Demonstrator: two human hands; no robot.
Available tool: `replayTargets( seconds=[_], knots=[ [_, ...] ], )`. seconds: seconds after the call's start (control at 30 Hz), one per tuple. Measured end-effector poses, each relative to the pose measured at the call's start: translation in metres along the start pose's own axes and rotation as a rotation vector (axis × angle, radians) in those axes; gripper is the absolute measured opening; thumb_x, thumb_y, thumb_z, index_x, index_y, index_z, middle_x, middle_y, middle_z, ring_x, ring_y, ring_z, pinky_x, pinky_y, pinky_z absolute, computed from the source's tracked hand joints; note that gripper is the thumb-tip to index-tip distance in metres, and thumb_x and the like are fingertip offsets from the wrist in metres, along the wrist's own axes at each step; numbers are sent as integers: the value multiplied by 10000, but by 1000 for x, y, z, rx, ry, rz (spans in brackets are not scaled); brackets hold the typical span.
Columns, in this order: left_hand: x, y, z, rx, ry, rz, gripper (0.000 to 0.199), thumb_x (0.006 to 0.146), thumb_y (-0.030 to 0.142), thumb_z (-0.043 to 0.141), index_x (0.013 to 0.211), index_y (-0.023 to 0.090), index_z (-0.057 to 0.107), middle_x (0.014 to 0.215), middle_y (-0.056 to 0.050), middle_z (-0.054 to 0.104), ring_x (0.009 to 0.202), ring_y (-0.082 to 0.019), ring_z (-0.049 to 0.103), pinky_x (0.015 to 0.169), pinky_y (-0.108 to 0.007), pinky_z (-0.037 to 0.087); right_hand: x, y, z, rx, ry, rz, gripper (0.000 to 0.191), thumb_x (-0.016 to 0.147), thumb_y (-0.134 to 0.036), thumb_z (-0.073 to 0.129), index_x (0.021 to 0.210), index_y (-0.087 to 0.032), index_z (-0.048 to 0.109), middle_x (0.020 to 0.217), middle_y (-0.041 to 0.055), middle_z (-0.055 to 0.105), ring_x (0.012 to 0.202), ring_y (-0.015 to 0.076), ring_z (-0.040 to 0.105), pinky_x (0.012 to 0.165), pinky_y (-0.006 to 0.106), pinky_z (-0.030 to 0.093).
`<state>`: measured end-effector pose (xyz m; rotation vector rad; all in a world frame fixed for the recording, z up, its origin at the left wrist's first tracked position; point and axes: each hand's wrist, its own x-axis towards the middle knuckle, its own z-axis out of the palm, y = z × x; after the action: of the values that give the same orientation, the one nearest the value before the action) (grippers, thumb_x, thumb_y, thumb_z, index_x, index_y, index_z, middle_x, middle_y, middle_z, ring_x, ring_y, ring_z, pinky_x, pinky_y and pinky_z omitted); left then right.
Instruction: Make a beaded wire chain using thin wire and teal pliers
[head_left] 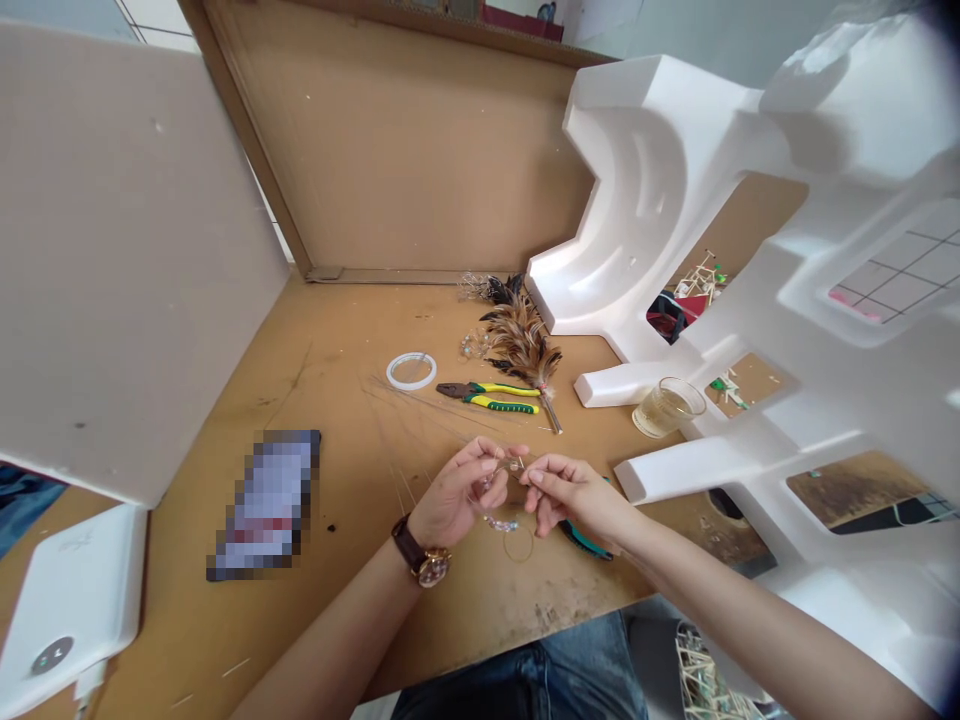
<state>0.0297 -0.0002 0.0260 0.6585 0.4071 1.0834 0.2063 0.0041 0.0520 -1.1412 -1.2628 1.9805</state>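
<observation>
In the head view, my left hand (459, 488), with a watch at its wrist, pinches a thin wire strung with small pale beads (501, 524). My right hand (571, 492) meets it from the right, thumb and forefinger closed on the same beaded wire. The beaded part hangs in a curve below the fingers, with a fine wire loop (517, 546) under it. Partly hidden beneath my right hand lies a tool with a teal handle (589, 542). Beyond my hands are pliers (499, 398) with yellow and green grips, and loose thin wires lie to the left.
A white ring (391, 380) and a brown feather duster (519, 335) lie farther back. On the right, a glass of liquid (664, 410) stands by a large white foam piece (667, 470). A pixelated object (266, 505) and a white power bank (75, 600) are left. Cardboard (420, 150) walls the back.
</observation>
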Motion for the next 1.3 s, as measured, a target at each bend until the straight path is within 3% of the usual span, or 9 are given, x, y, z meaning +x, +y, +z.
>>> replayTargets(
  seconds=[0.13, 0.43, 0.67, 0.73, 0.83, 0.9, 0.97, 1.13, 1.3],
  knots=[
    [-2, 2, -1, 8, -58, -39, 160, 792, 146, 479, 936, 162, 546, 1212, -99, 542, 331, 63, 237, 355, -149, 198, -2, 3, 3, -5, 18, -11, 349, 740, -483, 601, 844, -158, 532, 765, 30, 676, 442, 82, 590, 444, 191, 441],
    [-1, 2, -8, -33, -114, -105, 281, 794, 196, 465, 1063, 207, 547, 1367, -126, 410, 298, 71, 230, 276, -145, 92, -1, 8, 4, 128, -18, 31, 337, 718, -453, 640, 844, -153, 551, 837, 45, 668, 505, 89, 605, 526, 239, 497],
    [-2, 1, -11, -86, -163, -180, 334, 783, 223, 475, 1112, 238, 529, 1326, -114, 462, 283, 66, 232, 267, -141, 59, -4, 5, -3, -19, -59, 23, 337, 782, -467, 557, 901, -152, 550, 889, 63, 643, 544, 87, 604, 556, 242, 499],
    [-3, 2, -12, -95, -163, -190, 335, 778, 224, 480, 1108, 249, 529, 1305, -99, 484, 283, 66, 229, 268, -134, 57, -5, 8, -12, -210, -2, -12, 357, 810, -483, 498, 970, -166, 530, 896, 70, 635, 584, 113, 608, 576, 278, 503],
    [-3, 3, -12, -104, -169, -202, 337, 772, 220, 485, 1104, 248, 535, 1287, -95, 498, 284, 68, 230, 267, -127, 55, -12, 17, -27, -821, 157, -193, 342, 830, -426, 460, 1026, -163, 554, 981, 112, 615, 843, 202, 597, 765, 379, 471],
    [-3, 3, -12, -109, -178, -207, 344, 766, 218, 487, 1105, 241, 539, 1287, -104, 497, 281, 71, 231, 263, -126, 55, -19, 25, -36, -1245, 220, -314, 425, 779, -374, 521, 1149, -165, 525, 1179, 143, 533, 1103, 277, 462, 933, 449, 346],
    [-3, 3, -11, -117, -187, -201, 348, 761, 213, 486, 1104, 229, 541, 1291, -120, 492, 278, 71, 231, 258, -128, 54, -26, 32, -42, -1514, 225, -307, 619, 702, -380, 579, 1260, -146, 445, 1288, 166, 446, 1190, 326, 353, 976, 484, 268],
    [-3, 3, -11, -145, -211, -197, 357, 762, 188, 465, 1111, 215, 538, 1293, -140, 487, 273, 71, 236, 251, -121, 60, -31, 41, -41, -1730, 186, -183, 806, 612, -349, 596, 1333, -97, 337, 1324, 196, 385, 1160, 346, 350, 933, 449, 296],
    [-3, 3, -12, -175, -210, -194, 361, 761, 169, 449, 1108, 212, 539, 1288, -135, 492, 273, 68, 240, 244, -115, 67, -28, 35, -32, -1807, 243, -126, 574, 623, -213, 535, 1185, -108, 478, 1069, 182, 537, 940, 299, 480, 755, 358, 370]
  ],
)
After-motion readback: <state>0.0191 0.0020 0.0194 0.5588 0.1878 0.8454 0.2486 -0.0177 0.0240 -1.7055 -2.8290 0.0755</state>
